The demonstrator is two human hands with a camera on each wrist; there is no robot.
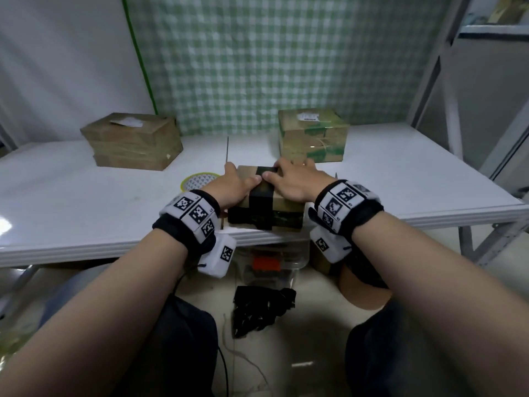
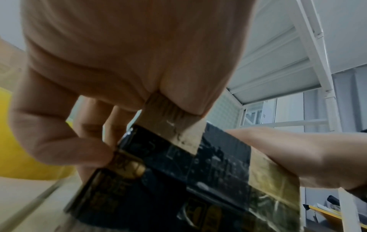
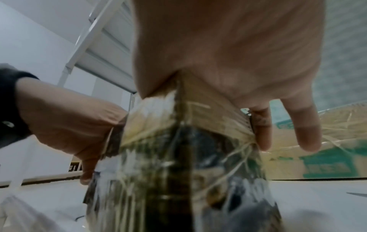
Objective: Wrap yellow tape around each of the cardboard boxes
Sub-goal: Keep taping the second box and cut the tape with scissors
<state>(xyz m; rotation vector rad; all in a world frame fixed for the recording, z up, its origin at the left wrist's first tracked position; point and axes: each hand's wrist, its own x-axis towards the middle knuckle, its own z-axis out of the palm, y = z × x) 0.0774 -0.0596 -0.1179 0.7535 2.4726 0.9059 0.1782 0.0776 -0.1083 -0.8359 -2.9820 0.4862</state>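
Three boxes on the white counter [image 1: 400, 179]. Biggest things first: checked green cloth behind, then counter, then boxes.

Far-left box [image 1: 131, 140] is flat, w/ a white slip on top; far-right box [image 1: 313, 134] has green print, a white label on top and shiny tape over it. Label text too small to read. The green print shows as blocky characters in the right wrist view, blurred, not legible.

Near box [image 1: 266, 204] sits at the counter's front edge, between both hands. It carries dark bands crossing top and front, glossy film over them. Printing on the dark band in the left wrist view is smeared; can't read it.

Left hand [image 1: 232, 184] lies on the box's left side, thumb on top, fingers curled down the left face and gripping. Right hand [image 1: 292, 181] lies on the right part of the top, thumb on the dark band, fingers reaching over the far edge and curled round it.

Yellow tape roll [image 1: 199, 180] lies flat on the counter just left of the near box, partly hidden by the left hand, not held.

Step, as I judge: positioning or turning the near box, prob. before taping. Next move calls for one hand to free up, take the roll, find the tape end, while the other steadies the box.
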